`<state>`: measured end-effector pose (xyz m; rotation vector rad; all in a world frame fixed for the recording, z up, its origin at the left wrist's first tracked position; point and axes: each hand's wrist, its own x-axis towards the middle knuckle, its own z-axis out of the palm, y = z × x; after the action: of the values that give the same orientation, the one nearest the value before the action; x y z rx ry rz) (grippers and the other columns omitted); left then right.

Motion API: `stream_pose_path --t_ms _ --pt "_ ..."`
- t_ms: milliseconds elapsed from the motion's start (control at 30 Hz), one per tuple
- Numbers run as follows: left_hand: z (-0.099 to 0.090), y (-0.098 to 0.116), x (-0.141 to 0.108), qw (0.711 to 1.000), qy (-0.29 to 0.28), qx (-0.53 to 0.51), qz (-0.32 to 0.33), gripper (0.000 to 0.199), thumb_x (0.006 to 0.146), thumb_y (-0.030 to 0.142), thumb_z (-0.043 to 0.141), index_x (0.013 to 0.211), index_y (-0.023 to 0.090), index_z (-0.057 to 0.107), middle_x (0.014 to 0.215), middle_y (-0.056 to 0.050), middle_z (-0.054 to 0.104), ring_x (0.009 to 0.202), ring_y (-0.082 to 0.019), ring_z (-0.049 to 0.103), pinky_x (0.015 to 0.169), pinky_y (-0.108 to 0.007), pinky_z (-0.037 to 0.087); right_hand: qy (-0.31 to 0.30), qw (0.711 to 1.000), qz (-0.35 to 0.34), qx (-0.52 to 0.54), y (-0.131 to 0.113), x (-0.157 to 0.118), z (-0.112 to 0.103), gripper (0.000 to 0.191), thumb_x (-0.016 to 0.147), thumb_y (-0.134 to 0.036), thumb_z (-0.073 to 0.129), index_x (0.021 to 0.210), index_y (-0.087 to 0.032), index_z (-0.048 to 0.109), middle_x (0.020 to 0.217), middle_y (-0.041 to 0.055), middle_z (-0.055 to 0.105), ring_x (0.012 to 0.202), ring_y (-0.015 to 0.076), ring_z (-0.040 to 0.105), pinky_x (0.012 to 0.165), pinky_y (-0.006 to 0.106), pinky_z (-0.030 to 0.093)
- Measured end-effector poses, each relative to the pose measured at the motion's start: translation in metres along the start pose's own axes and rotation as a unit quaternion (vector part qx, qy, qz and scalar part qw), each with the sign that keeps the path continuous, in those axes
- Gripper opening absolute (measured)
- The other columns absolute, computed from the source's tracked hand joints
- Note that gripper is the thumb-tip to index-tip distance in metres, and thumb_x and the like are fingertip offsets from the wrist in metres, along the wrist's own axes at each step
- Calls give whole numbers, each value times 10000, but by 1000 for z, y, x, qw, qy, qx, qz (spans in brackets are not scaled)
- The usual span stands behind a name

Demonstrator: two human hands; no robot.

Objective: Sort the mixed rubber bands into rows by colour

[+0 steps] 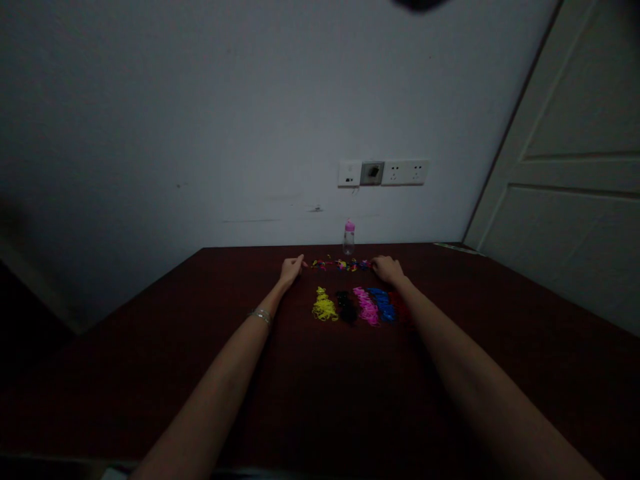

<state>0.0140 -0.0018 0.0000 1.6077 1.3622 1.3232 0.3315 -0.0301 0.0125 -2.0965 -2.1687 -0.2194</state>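
Mixed bands (343,265) lie in a loose row on the counter (310,407), between the left hand (292,268) and the right hand (387,268), before the bottle (349,240). Both hands look partly curled; whether either pinches a band, I cannot tell.

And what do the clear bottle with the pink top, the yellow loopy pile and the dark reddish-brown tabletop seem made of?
Clear bottle: smooth plastic or glass; its body is transparent.
Yellow loopy pile: perhaps rubber, judging by thin, curling loops; finish unclear.
Tabletop: possibly wood or laminate, from its colour; dim light hides grain.
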Motion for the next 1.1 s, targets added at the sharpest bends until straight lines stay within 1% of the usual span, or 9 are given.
stream_pose_path --t_ms 167,300,567,700,867,1100 --pt "0 -1 0 1000 2 4 8 497 768 541 446 582 120 634 401 23 416 410 -86 365 470 -228 271 7 1000 -1 -19 -5 -4 -7 344 895 -219 330 1045 -148 631 1132 156 590 1046 258 531 834 378 414" --pt "1 -1 0 1000 7 15 7 489 772 525 441 582 118 635 395 23 413 411 -87 372 472 -226 274 14 1000 -1 -19 -7 -5 -10 326 898 -212 341 1021 -151 637 1122 150 595 1044 242 533 835 345 411" --pt "1 -3 1 999 5 30 19 505 775 529 426 598 113 651 394 22 417 414 -90 383 474 -223 288 24 1000 -3 -9 -8 -4 -9 328 888 -202 351 1019 -160 649 1115 141 605 1026 232 538 823 322 421" --pt "1 -7 4 999 1 31 16 486 776 512 430 623 111 659 399 22 423 412 -88 381 468 -219 287 21 1000 -7 9 -5 -2 -6 321 885 -230 371 1033 -173 651 1129 135 598 1040 231 531 839 324 416" --pt "0 -11 6 999 -3 38 32 463 772 494 438 613 119 659 402 26 429 408 -86 384 480 -219 293 18 999 -16 24 -1 1 -4 320 856 -252 414 1054 -188 657 1148 132 591 1045 244 534 837 334 422" --pt "1 -9 4 999 -2 33 27 444 769 473 445 619 114 659 401 24 429 413 -88 385 479 -218 293 11 999 -18 40 4 1 -3 329 825 -324 458 1048 -212 673 1135 120 598 1032 250 542 827 332 428"
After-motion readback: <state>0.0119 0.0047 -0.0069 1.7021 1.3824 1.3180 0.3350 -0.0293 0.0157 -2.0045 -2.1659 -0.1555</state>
